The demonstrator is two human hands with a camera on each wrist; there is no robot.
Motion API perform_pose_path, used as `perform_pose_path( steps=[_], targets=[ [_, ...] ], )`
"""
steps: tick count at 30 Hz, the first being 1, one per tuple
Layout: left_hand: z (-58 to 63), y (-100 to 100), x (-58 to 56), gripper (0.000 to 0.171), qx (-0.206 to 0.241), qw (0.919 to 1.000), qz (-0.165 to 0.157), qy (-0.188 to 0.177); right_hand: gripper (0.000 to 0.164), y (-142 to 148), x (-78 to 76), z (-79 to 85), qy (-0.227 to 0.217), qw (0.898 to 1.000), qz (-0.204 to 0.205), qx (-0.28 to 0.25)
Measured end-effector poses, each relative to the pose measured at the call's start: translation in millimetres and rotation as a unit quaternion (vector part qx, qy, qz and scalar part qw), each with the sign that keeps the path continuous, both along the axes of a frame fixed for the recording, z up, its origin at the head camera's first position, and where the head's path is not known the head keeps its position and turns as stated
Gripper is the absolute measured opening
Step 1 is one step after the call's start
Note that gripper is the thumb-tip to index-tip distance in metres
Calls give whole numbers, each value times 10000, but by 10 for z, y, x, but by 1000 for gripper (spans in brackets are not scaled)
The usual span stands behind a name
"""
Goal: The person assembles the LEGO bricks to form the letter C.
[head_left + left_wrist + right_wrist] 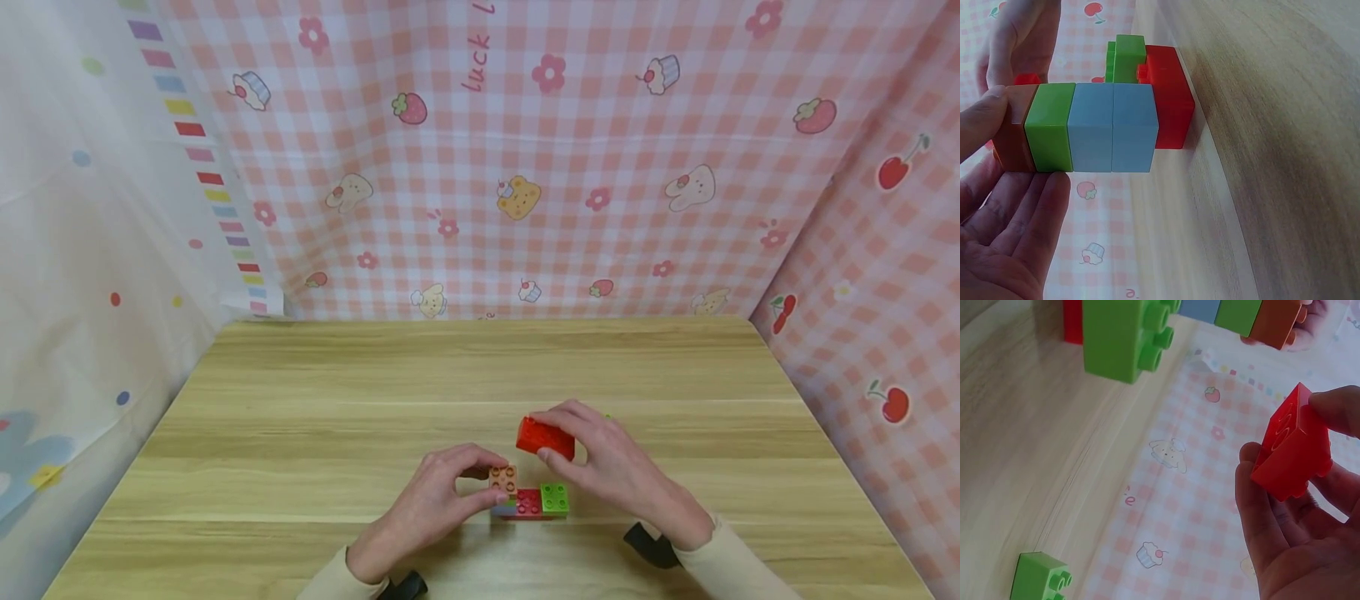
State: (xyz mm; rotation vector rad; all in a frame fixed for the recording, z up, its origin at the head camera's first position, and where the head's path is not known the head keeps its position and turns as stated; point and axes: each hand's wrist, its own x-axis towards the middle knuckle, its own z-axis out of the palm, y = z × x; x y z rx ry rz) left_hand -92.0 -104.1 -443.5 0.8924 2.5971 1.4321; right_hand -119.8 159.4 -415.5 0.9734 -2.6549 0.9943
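Note:
My left hand (435, 493) pinches the orange-brown block (503, 477) at the top of a toy-brick tower, thumb on one side and fingers on the other. Below it, the left wrist view shows a green block (1050, 128) and two light blue blocks (1112, 128) stacked on one end of a red brick (1171, 103). A green block (555, 497) rises from that brick's right end. My right hand (611, 460) holds another red brick (542, 437) between thumb and fingers, in the air beyond the build. Its hollow underside partly shows in the right wrist view.
A loose green block (1038, 578) lies on the wooden table (315, 400), mostly hidden behind my right hand in the head view. Patterned cloth (517, 133) hangs behind the table and at both sides.

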Motion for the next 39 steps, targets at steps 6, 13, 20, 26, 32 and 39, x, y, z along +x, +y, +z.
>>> perform_pose_path(
  steps=[6, 13, 20, 26, 32, 39],
  targets=[
    [12, 4, -1, 29, -20, 9999, 40, -156, 37, -18, 56, 28, -115, 9999, 61, 7],
    [7, 8, 1, 28, 67, 9998, 10, -213, 36, -28, 120, 8, -41, 9996, 230, -137],
    [10, 8, -12, 30, 110, 9995, -59, -287, 34, -49, 146, -28, 7, 9988, 415, -259],
    [11, 9, -21, 29, 257, 9986, -56, -459, 34, -63, 163, -42, -55, 9980, 541, -327],
    [6, 11, -20, 28, 280, 9991, -35, -331, 34, -74, 185, -62, -76, 9976, 620, -303],
    [-4, 14, -25, 29, 361, 9987, -19, -368, 36, -82, 211, -64, -191, 9975, 658, -171]
  ],
)
